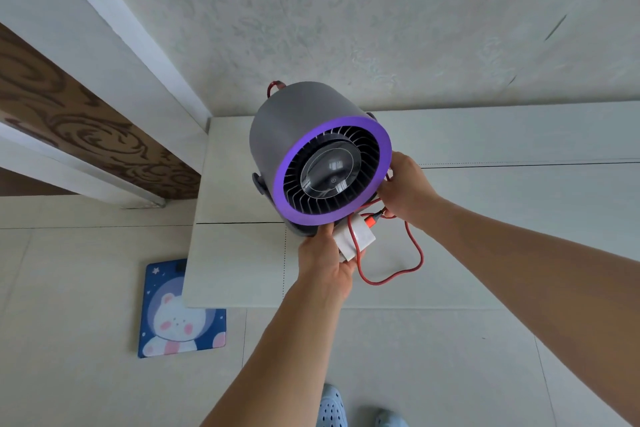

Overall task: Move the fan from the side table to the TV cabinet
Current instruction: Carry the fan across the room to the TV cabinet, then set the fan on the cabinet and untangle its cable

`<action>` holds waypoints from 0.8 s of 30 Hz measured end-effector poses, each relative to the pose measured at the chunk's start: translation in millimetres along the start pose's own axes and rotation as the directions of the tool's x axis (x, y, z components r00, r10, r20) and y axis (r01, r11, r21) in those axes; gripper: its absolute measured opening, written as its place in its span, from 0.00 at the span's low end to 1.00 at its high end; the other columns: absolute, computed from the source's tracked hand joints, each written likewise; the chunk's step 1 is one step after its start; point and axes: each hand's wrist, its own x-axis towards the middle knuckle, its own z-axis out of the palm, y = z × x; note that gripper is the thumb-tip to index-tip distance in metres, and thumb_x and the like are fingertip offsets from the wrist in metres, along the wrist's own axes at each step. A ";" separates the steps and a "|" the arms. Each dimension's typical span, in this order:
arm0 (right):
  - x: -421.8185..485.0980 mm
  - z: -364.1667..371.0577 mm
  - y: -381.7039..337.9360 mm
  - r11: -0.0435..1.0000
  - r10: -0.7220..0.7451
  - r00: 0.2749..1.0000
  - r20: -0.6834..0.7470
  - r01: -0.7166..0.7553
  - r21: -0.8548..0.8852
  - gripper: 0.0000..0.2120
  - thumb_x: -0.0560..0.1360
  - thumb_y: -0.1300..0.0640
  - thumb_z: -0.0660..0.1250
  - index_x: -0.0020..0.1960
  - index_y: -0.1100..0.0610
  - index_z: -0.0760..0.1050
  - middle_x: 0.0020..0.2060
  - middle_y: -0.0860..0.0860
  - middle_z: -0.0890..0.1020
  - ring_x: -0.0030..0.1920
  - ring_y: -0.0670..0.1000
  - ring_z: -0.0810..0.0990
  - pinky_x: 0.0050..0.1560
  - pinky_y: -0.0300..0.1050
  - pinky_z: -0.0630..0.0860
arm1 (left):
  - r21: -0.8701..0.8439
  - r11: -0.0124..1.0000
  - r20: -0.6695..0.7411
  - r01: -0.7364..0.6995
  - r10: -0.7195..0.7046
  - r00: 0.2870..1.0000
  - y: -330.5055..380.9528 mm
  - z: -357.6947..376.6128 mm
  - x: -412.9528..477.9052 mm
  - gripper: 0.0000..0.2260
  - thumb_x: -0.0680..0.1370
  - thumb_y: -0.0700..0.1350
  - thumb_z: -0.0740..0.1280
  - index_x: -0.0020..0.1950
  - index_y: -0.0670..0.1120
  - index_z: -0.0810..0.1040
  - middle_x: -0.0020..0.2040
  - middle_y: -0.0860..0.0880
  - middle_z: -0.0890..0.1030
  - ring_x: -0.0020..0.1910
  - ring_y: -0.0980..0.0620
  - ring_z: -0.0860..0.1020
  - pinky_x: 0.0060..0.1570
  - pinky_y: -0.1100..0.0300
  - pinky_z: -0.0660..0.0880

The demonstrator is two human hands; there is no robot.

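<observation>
One bear-print mat (pixel 181 310) on the floor at left, one grey fan (pixel 320 163) with purple rim above the pale TV cabinet (pixel 485 218), left hand (pixel 325 262) clasping its base and one white plug (pixel 353 241), right hand (pixel 405 191) gripping the rim and one red cord (pixel 417 253), two blue clogs (pixel 332 407) below.

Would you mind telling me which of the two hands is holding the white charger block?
The left hand, lower under the fan, holds the white charger block. The right hand grips the fan's purple rim instead.
</observation>
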 end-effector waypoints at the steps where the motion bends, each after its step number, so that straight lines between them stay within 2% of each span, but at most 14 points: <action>1: 0.3 -0.1 0.7 1.000 0.003 1.000 0.003 -0.003 0.002 0.16 0.74 0.64 0.57 0.46 0.42 0.72 0.43 0.51 0.78 0.32 0.56 0.80 0.24 0.49 0.80 | 0.016 1.000 -0.011 -0.014 0.015 1.000 -0.3 -1.3 -1.9 0.04 0.78 0.43 0.69 0.51 0.45 0.80 0.41 0.47 0.86 0.38 0.50 0.84 0.53 0.47 0.79; 4: 0.8 1.2 3.0 0.999 0.040 0.999 0.006 -0.040 0.002 0.19 0.72 0.66 0.57 0.37 0.41 0.70 0.39 0.50 0.79 0.30 0.55 0.80 0.22 0.48 0.79 | 0.056 0.997 -0.065 -0.061 0.065 0.996 0.8 -5.9 -5.8 0.08 0.78 0.41 0.69 0.57 0.44 0.79 0.51 0.44 0.84 0.47 0.46 0.82 0.54 0.45 0.79; 6: 0.8 3.3 4.0 0.997 0.071 0.997 -0.009 -0.071 0.015 0.22 0.72 0.68 0.59 0.35 0.40 0.70 0.36 0.48 0.79 0.27 0.53 0.80 0.21 0.48 0.80 | 0.090 0.993 -0.095 -0.070 0.078 0.992 1.6 -7.8 -8.2 0.09 0.78 0.40 0.69 0.58 0.43 0.78 0.52 0.44 0.83 0.47 0.47 0.81 0.54 0.44 0.78; 9: 1.5 4.6 5.5 0.997 0.081 0.996 -0.032 -0.081 0.017 0.22 0.72 0.68 0.59 0.34 0.41 0.70 0.34 0.48 0.80 0.29 0.53 0.81 0.25 0.54 0.81 | 0.224 0.972 -0.135 -0.077 0.109 0.985 0.5 -12.1 -10.1 0.07 0.77 0.41 0.69 0.54 0.43 0.77 0.46 0.48 0.81 0.43 0.51 0.78 0.51 0.47 0.77; 11: 1.6 4.4 5.9 0.997 0.079 0.997 -0.025 -0.079 -0.009 0.19 0.71 0.67 0.58 0.34 0.43 0.71 0.37 0.52 0.80 0.31 0.56 0.81 0.26 0.55 0.82 | 0.343 0.929 -0.174 -0.140 0.209 0.962 -0.9 -20.3 -8.0 0.11 0.76 0.41 0.69 0.57 0.43 0.76 0.52 0.47 0.79 0.49 0.49 0.77 0.55 0.47 0.77; 13: 1.9 4.6 6.9 0.996 0.078 0.997 -0.017 -0.079 -0.050 0.16 0.71 0.65 0.57 0.35 0.44 0.69 0.42 0.55 0.79 0.34 0.58 0.80 0.29 0.53 0.82 | 0.493 0.836 -0.171 -0.242 0.366 0.915 1.8 -32.7 -5.1 0.21 0.74 0.41 0.72 0.66 0.44 0.72 0.63 0.46 0.74 0.58 0.47 0.74 0.63 0.47 0.73; 15: 1.3 5.4 9.2 0.996 0.057 0.998 -0.018 -0.058 -0.072 0.14 0.72 0.64 0.56 0.39 0.45 0.71 0.45 0.56 0.79 0.37 0.58 0.80 0.34 0.53 0.82 | 0.615 0.682 -0.050 -0.396 0.535 0.844 9.0 -45.2 -4.5 0.29 0.72 0.42 0.75 0.71 0.48 0.69 0.67 0.48 0.72 0.64 0.49 0.72 0.64 0.50 0.72; 17: -0.6 6.3 12.4 0.998 0.013 1.000 -0.025 -0.014 -0.067 0.12 0.74 0.63 0.58 0.45 0.47 0.74 0.47 0.55 0.79 0.41 0.54 0.80 0.41 0.54 0.82 | 0.640 0.544 0.106 -0.542 0.636 0.764 18.7 -50.6 -5.1 0.31 0.69 0.44 0.78 0.70 0.52 0.70 0.67 0.52 0.73 0.66 0.54 0.72 0.63 0.54 0.72; 20: -6.0 8.7 15.8 0.998 -0.035 0.999 -0.038 0.033 -0.052 0.12 0.75 0.62 0.60 0.54 0.49 0.75 0.49 0.52 0.78 0.44 0.50 0.79 0.46 0.54 0.81 | 0.575 0.477 0.275 -0.665 0.653 0.706 29.2 -48.4 -3.4 0.28 0.67 0.39 0.79 0.64 0.53 0.74 0.59 0.56 0.80 0.58 0.59 0.78 0.54 0.63 0.77; 22: -12.1 8.7 17.5 0.994 -0.035 0.998 -0.058 0.029 -0.109 0.13 0.74 0.60 0.61 0.57 0.48 0.73 0.51 0.51 0.77 0.43 0.51 0.79 0.44 0.54 0.81 | 0.554 0.470 0.312 -0.687 0.648 0.694 32.9 -46.9 1.0 0.25 0.67 0.34 0.77 0.62 0.49 0.76 0.53 0.56 0.83 0.50 0.62 0.80 0.45 0.71 0.76; 24: -18.6 7.0 21.3 0.981 -0.025 0.997 -0.075 0.010 -0.196 0.17 0.74 0.60 0.62 0.60 0.46 0.70 0.54 0.51 0.75 0.42 0.54 0.79 0.44 0.55 0.79 | 0.598 0.420 0.332 -0.683 0.645 0.688 37.0 -50.6 6.0 0.15 0.70 0.32 0.72 0.54 0.43 0.77 0.41 0.60 0.81 0.38 0.65 0.78 0.36 0.76 0.72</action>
